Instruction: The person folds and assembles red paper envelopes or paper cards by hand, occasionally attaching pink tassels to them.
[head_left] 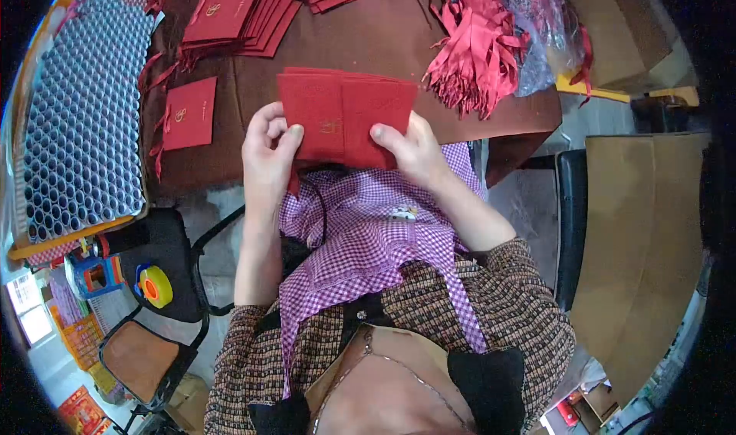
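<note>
- Grip check: pinching fanned stack of red gold-stamped paper cards (pixel 345 117) between left hand (pixel 268 155) and right hand (pixel 410 147), over near edge of brown table (pixel 383 36).
- Could easily slide apart and spill lapward with slack thumbs.

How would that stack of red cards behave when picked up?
Probably light: the red cards look thin and flat. Likely to slide apart, as they fan out between the left hand and right hand. Probably bendy too.
</note>
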A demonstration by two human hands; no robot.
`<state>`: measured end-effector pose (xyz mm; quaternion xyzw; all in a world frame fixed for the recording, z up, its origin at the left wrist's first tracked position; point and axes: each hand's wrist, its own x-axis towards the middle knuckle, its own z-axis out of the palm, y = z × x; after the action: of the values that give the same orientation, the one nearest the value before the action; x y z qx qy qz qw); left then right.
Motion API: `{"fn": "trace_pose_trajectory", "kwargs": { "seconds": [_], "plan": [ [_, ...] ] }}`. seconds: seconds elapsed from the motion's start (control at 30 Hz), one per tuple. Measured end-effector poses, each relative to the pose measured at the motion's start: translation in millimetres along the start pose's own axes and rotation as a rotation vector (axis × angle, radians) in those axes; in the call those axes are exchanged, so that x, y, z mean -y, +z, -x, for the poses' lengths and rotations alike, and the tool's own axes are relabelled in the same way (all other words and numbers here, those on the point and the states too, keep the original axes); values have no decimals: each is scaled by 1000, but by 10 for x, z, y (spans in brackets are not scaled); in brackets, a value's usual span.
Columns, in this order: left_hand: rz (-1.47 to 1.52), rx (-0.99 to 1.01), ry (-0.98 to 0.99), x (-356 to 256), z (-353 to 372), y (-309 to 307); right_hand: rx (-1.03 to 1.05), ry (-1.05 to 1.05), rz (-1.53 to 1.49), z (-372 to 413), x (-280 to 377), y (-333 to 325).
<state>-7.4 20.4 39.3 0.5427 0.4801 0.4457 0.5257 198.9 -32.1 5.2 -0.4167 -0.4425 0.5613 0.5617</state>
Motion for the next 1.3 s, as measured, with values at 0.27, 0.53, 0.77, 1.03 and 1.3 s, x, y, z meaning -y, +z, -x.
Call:
{"fn": "trace_pose_trajectory", "kwargs": {
  "seconds": [0.27, 0.53, 0.77, 1.03, 1.3],
  "plan": [
    [-33, -75, -14, 265, -147, -174, -16, -448, 1282, -561, 340, -738],
    [144, -77, -93, 159, -106, -135, 157, -222, 1838, -602, 280, -883],
    [286, -3, -63, 260, -117, -184, 105, -307, 1788, -625, 197, -900],
    [269, -2, -98, 279, -134, -88, -137, -732, 1305, -831, 224, -634],
    [303, 43, -118, 294, -133, -91, -98, -565, 1348, -957, -2, -628]
  ]
}}
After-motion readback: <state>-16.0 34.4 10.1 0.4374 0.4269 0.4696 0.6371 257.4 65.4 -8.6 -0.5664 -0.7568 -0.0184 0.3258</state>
